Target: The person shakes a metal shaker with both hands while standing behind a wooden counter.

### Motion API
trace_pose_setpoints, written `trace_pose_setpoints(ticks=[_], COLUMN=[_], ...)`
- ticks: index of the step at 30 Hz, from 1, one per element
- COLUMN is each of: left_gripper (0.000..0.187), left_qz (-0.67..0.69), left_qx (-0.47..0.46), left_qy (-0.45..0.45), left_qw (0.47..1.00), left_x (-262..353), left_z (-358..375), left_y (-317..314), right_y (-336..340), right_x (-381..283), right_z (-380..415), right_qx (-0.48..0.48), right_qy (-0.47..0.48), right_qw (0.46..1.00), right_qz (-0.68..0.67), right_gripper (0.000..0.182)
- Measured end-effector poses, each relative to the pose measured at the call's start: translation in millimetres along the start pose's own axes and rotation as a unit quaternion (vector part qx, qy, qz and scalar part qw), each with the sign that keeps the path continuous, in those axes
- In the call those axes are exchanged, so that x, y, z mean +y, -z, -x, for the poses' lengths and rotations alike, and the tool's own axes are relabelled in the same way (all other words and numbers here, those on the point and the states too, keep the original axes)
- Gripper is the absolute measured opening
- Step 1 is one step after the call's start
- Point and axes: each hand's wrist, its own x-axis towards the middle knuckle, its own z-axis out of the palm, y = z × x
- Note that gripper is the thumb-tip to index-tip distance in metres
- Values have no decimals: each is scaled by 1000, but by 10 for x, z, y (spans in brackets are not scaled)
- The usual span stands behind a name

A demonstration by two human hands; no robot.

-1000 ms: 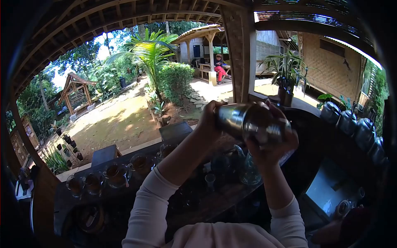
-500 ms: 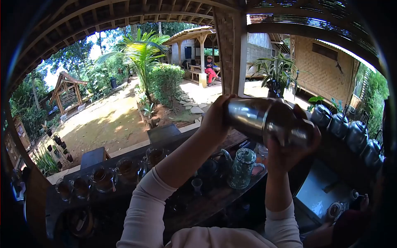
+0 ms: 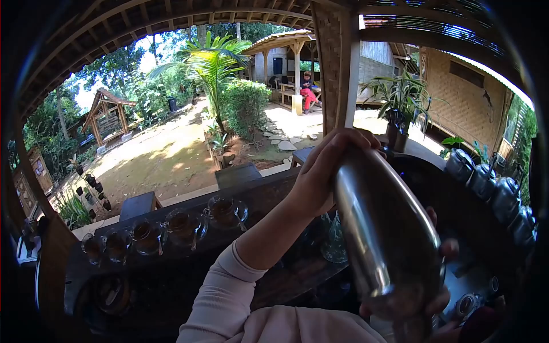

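A shiny metal cocktail shaker (image 3: 384, 223) is held tilted close in front of me, its far end up and its near end down to the right. My left hand (image 3: 323, 171) wraps over the upper end. Around the lower end curl the fingers of my right hand (image 3: 439, 302); most of that hand is hidden behind the metal. Part of a green speckled enamel pitcher (image 3: 335, 246) shows behind the shaker. On the dark counter (image 3: 280, 197) to the left stand several glass cups (image 3: 181, 224) with brown contents, some with saucers and spoons.
Several metal kettles (image 3: 483, 182) line the right side, near a potted plant (image 3: 397, 108). A glass container (image 3: 466, 304) sits at lower right beside a dark sleeve. Stools (image 3: 137, 207) stand beyond the counter. Farther off, a person (image 3: 307, 94) sits under a shelter.
The shaker has swung from nearly level to steeply tilted and come closer. My right hand has dropped, my left hand has shifted right and the view has turned slightly left.
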Motion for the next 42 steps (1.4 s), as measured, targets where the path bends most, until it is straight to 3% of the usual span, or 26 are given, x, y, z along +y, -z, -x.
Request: trace_pose_setpoints(ticks=[1, 4, 5, 6, 8, 9, 11, 13, 14, 16, 17, 18, 19, 21, 23, 26, 28, 29, 30, 31, 33, 35, 37, 40, 41, 42], left_gripper=[35, 30, 31, 33, 35, 34, 31, 28, 25, 34, 38, 47, 48, 41, 33, 28, 30, 30, 30, 29, 28, 26, 24, 30, 30, 30], left_qz=[14, 151, 209, 175, 123, -177, -17, 215, 216, 227, 277, 12, 147, 198, 183, 60, -137, 95, 70, 45, 126, 74, 25, 49, 61, 110], left_qx=[-50, 140, 172, 283, 416, 187, 233, 98, 219, 231, 233, 371, 532, 344, 262, 281, 460, 499, 526, 550, 495, 397, 347, 489, 508, 594], left_qy=[-55, 179, 247, 268, 254, 117, 54, -4, 38, 70, 98, 68, 99, 62, 7, -121, -151, -68, -74, -77, -35, -87, -131, -132, -150, -138], left_qw=[997, 962, 930, 904, 865, 959, 971, 972, 951, 944, 927, 926, 828, 916, 947, 950, 864, 859, 844, 831, 859, 911, 928, 861, 846, 785], left_x=[45, -218, -373, -383, -197, -96, 363, 627, 758, 711, 651, 591, 699, 895, 1331, 1620, 1597, 1559, 1549, 1575, 1761, 2063, 2162, 2076, 1960, 1931], left_z=[-31, -106, -25, 110, 267, 503, 563, 650, 799, 1131, 1305, 1308, 1253, 1573, 1352, 1483, 1705, 2231, 2243, 2236, 2374, 2083, 2076, 2699, 2842, 2818], left_y=[28, 581, 853, 937, 839, 885, 516, 637, 698, 1200, 1413, 1475, 1266, 1228, 834, 564, 623, 1250, 1263, 1278, 1039, 602, 410, 965, 1060, 1036], right_y=[71, 342, 467, 558, 371, 216, -113, -455, -564, -417, -356, -360, -443, -648, -1049, -1264, -1249, -1265, -1356, -1414, -1488, -1716, -1590, -1780, -1806, -1825], right_x=[88, 449, 586, 690, 740, 694, 452, 342, 892, 1159, 1372, 1695, 1661, 1407, 1252, 1475, 1776, 2019, 2153, 2129, 1882, 1575, 1454, 2147, 2256, 2249], right_z=[-79, -392, -436, -469, -404, -305, -199, -185, -118, -277, -324, -155, -147, -194, -22, 347, 258, 242, 375, 360, 197, 361, 394, 535, 585, 601], right_qx=[-31, -126, -30, 79, 27, -24, -146, -384, -269, -298, -279, -130, -79, -256, -276, -218, -259, -256, -133, -95, -272, -262, -387, -271, -217, -212], right_qy=[91, 344, 309, 68, 98, 185, 157, 134, 354, 252, 159, 10, -83, 59, 307, 338, 228, 147, -61, -115, 86, 253, 251, 119, -97, -114], right_qw=[990, 852, 796, 879, 891, 845, 868, 855, 873, 888, 895, 964, 975, 920, 899, 916, 936, 947, 987, 986, 954, 931, 887, 955, 971, 971], right_qz=[99, 373, 519, 465, 443, 502, 447, 322, 200, 243, 309, 234, 191, 292, 146, 1, 66, 126, 68, 69, 88, -24, -24, -15, -34, -5], right_gripper=[83, 76, 83, 81, 73, 69, 60, 45, 57, 38, 57, 68, 66, 67, 59, 48, 53, 63, 54, 50, 48, 57, 60, 51, 51, 51])
